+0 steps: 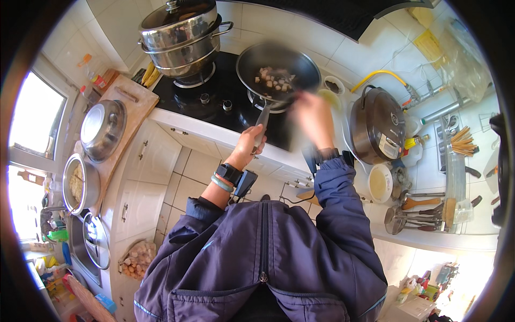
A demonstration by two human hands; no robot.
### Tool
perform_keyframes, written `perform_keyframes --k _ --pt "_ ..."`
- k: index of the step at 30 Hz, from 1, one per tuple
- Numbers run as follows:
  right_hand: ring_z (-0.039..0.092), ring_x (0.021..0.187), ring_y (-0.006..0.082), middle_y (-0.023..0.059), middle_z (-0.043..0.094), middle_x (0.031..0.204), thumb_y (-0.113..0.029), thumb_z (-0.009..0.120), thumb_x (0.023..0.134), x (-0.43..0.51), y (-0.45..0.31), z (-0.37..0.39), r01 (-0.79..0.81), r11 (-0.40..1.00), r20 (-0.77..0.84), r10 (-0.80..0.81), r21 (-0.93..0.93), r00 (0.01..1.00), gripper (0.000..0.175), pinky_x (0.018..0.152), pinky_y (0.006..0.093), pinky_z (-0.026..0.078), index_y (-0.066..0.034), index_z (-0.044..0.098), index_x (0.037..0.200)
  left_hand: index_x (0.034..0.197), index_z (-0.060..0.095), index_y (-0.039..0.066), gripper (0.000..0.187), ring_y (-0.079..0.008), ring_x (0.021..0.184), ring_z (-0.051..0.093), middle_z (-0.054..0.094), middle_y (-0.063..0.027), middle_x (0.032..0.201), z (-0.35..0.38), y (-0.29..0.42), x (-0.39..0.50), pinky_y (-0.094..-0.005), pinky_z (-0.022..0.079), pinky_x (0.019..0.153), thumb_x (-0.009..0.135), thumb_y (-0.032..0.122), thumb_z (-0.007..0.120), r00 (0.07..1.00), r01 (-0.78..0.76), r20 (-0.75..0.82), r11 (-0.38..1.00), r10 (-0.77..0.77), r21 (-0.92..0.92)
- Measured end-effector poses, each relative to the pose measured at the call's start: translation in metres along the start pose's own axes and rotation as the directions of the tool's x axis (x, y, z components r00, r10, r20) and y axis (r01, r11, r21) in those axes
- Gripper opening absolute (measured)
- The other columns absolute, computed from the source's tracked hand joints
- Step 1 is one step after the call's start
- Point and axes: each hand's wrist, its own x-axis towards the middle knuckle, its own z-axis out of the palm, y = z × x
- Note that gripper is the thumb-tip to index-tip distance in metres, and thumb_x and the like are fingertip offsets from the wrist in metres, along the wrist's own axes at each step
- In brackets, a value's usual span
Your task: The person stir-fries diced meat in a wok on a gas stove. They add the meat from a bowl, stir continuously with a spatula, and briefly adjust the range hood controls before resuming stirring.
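My left hand is closed around the grey handle of a dark wok on the right burner. Small pale pink cubes, which look like diced meat, lie in the bottom of the wok. At the wok's near right rim is my right hand, blurred by motion with its fingers curled. A blurred streak runs beside it, and I cannot tell whether it holds a utensil.
A stacked steel steamer stands on the left burner of the black glass hob. To the right are a small bowl of dark bits, a brown rice cooker and a bowl of pale liquid. A wooden board lies left.
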Motion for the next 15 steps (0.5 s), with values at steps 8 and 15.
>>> perform_keyframes --k 8,15 --pt "0.072 0.074 0.0191 0.0109 0.075 0.079 -0.013 0.059 0.093 -0.0056 -0.0016 -0.0027 0.035 0.999 0.025 -0.034 -0.012 0.999 0.026 0.069 0.0339 0.055 -0.0008 0.074 0.11 0.119 0.054 0.002 0.035 -0.0102 0.057 0.046 0.053 -0.0026 0.077 -0.0004 -0.0002 0.0001 -0.0237 0.035 0.05 0.107 0.035 0.051 1.0 -0.003 0.006 1.0 0.003 0.001" --pt "0.071 0.071 0.0257 0.0142 0.073 0.078 -0.018 0.064 0.089 -0.0048 0.0033 0.0014 0.098 0.993 -0.002 -0.098 -0.061 0.995 0.023 0.067 0.038 0.053 -0.002 0.075 0.102 0.12 0.054 0.001 0.036 -0.0105 0.057 0.047 0.053 -0.0028 0.077 -0.0019 -0.001 0.0012 -0.0237 0.035 0.05 0.107 0.035 0.051 1.0 -0.003 0.012 1.0 0.003 0.002"
